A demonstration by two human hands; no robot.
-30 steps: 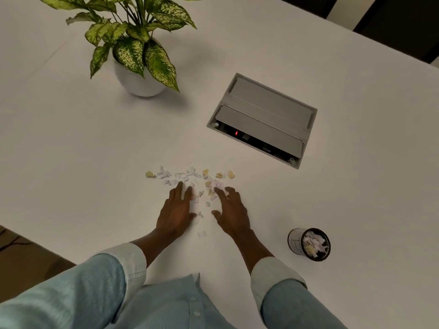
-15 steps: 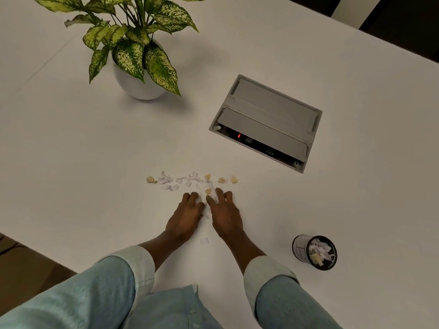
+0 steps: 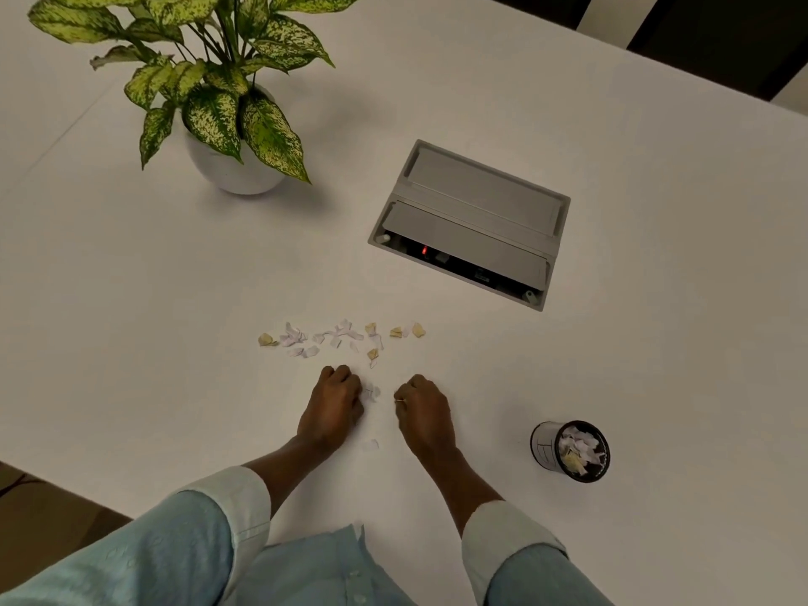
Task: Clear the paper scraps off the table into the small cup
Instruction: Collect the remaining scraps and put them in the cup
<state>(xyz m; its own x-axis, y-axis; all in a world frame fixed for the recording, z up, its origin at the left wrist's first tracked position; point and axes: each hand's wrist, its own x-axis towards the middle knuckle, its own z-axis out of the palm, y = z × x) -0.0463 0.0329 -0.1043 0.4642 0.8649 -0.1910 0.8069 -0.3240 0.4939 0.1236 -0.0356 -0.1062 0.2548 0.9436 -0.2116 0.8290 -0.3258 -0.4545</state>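
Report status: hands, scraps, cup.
Left hand, right hand curled, seemingly gripping scraps. Row of scraps left on table. Cup part full, unobstructed.

The white desk (image 3: 131,299) is carrying a potted plant (image 3: 236,168) at the upper left of the frame, a grey cable box (image 3: 472,212) at centre, paper scraps (image 3: 341,336) lying just below it, and a scrap-filled small cup (image 3: 542,448) standing at lower right.
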